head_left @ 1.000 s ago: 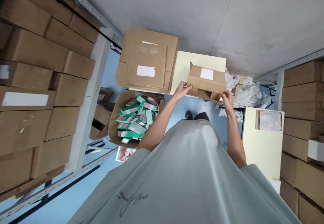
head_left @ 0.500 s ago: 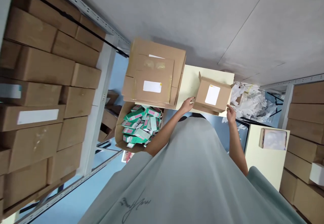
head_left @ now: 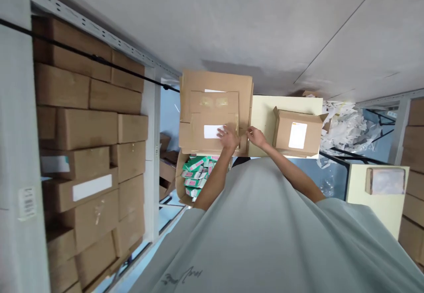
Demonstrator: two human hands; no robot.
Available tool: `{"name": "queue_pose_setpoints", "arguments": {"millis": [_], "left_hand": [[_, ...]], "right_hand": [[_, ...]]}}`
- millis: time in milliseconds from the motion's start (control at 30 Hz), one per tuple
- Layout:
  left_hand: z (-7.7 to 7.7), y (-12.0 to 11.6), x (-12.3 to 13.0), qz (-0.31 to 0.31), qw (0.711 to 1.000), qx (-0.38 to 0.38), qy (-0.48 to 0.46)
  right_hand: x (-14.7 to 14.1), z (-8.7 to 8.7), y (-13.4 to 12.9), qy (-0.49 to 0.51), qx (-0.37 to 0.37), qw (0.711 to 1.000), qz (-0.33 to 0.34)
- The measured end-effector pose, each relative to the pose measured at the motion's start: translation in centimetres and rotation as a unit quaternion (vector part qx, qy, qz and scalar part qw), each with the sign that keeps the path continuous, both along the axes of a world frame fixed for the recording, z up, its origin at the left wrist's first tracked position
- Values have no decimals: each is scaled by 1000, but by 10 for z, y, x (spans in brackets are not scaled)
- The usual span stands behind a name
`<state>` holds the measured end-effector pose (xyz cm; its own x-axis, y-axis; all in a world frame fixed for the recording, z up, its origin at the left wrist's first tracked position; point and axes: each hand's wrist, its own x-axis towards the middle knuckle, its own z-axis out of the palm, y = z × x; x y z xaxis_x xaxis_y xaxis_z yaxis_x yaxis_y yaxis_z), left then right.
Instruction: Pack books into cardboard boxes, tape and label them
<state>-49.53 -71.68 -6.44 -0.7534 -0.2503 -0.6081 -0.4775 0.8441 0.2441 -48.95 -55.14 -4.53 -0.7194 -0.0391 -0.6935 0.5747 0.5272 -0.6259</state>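
My left hand (head_left: 229,137) lies with its fingers spread on the top flattened cardboard box (head_left: 195,129) of a stack, over the right part of its white label (head_left: 211,131). Beside it, my right hand (head_left: 255,136) has its fingers closed at the stack's right edge, on what seems to be a cardboard edge or flap. To the right, an opened-up box (head_left: 285,129) with a white label (head_left: 297,135) rests on the cream table (head_left: 263,107), touched by neither hand.
Below the stack stands a carton (head_left: 180,182) of green and white packets (head_left: 195,174). Shelves of brown boxes (head_left: 88,125) fill the left side. Crumpled white wrapping (head_left: 342,123) lies at the right, above a second cream table (head_left: 377,213) bearing a small package (head_left: 387,181).
Both hands have left the labelled box on the right and moved left to the flattened stack. The view has shifted, so the scene sits further right.
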Motion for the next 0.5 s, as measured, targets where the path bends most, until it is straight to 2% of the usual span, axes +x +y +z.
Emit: {"name": "queue_pose_setpoints", "arguments": {"millis": [100,233,367,500], "left_hand": [[8,-17,-4,-76,997,6,-23],[25,-63,-4,-131,990,44,-15],[46,-112,-5,-145,987,73,-1],[69,-154,-11,-122,987,101,22]], "right_hand": [[-8,-20,-28,-40,45,997,-48],[-3,-36,-49,-80,93,987,-109],[2,-39,-62,-80,93,982,-143],[4,-29,-67,-36,83,981,-172]]}}
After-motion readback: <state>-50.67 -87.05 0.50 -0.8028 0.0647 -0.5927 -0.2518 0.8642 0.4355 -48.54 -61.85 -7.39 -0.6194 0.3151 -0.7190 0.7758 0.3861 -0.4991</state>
